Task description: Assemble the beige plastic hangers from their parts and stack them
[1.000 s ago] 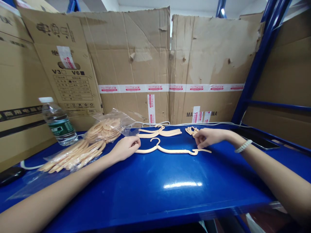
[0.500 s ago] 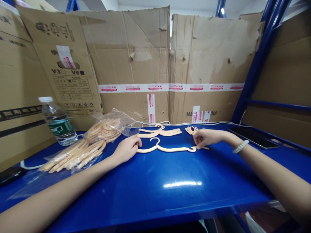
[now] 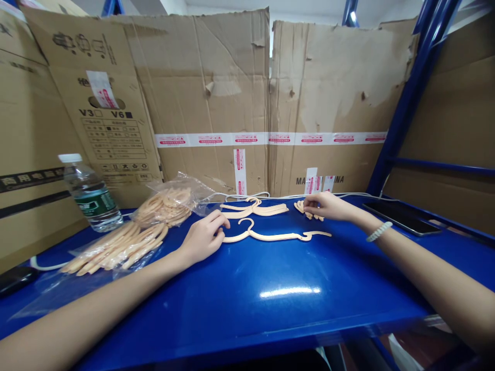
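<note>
The right hand point(image 3: 327, 206) has just left the hooked piece point(image 3: 320, 234), which lies against the hanger point(image 3: 275, 237), centre frame, seemingly staying put unaided. Half-curled, it's at the small pieces point(image 3: 299, 206); the left hand point(image 3: 204, 235) curls loosely by the hanger's left end. I can't tell either's grip.

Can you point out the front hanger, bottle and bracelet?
Front hanger point(image 3: 275, 237), head view: on its bar.
Bottle point(image 3: 93, 203), head view: on its green label.
Bracelet point(image 3: 379, 232), head view: on its band.

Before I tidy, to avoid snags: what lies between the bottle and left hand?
Bagged hanger pieces lie between the bottle and the left hand, in the head view.
</note>
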Demonstrator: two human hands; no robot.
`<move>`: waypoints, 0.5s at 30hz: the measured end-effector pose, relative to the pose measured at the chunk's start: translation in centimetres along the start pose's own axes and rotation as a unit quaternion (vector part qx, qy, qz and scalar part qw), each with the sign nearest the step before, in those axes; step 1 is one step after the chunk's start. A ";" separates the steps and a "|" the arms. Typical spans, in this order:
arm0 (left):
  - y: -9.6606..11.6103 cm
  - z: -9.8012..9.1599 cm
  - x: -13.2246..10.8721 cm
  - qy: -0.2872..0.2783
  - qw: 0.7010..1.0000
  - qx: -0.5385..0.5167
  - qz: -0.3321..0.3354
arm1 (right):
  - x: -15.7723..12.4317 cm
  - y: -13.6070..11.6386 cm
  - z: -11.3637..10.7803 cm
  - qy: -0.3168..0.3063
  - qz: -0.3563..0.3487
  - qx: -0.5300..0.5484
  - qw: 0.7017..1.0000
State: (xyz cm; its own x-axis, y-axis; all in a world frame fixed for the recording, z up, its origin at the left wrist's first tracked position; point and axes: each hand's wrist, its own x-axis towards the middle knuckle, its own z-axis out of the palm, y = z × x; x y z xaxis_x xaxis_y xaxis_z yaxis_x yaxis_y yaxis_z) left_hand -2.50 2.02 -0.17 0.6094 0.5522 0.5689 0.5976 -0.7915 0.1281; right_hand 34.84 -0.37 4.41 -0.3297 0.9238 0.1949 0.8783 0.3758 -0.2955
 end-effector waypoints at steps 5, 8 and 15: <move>0.1 0.0 0.0 -0.005 1.000 0.009 0.025 | 0.4 -0.3 1.3 0.043 -0.035 -0.026 0.998; 0.1 0.0 0.0 0.001 1.000 0.012 0.027 | 0.7 -0.1 2.1 0.039 -0.057 -0.039 0.997; 0.0 0.0 0.1 0.013 0.999 0.012 0.032 | 1.4 0.3 3.4 0.033 -0.084 -0.079 0.993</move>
State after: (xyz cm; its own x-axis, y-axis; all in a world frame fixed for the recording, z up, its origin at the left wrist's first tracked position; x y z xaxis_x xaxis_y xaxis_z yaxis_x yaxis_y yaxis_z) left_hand -2.44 2.11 -0.10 0.6327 0.4933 0.5970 0.5708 -0.8180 0.0710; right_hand 33.46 1.24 1.46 -0.4565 0.8406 0.2916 0.8583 0.5024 -0.1046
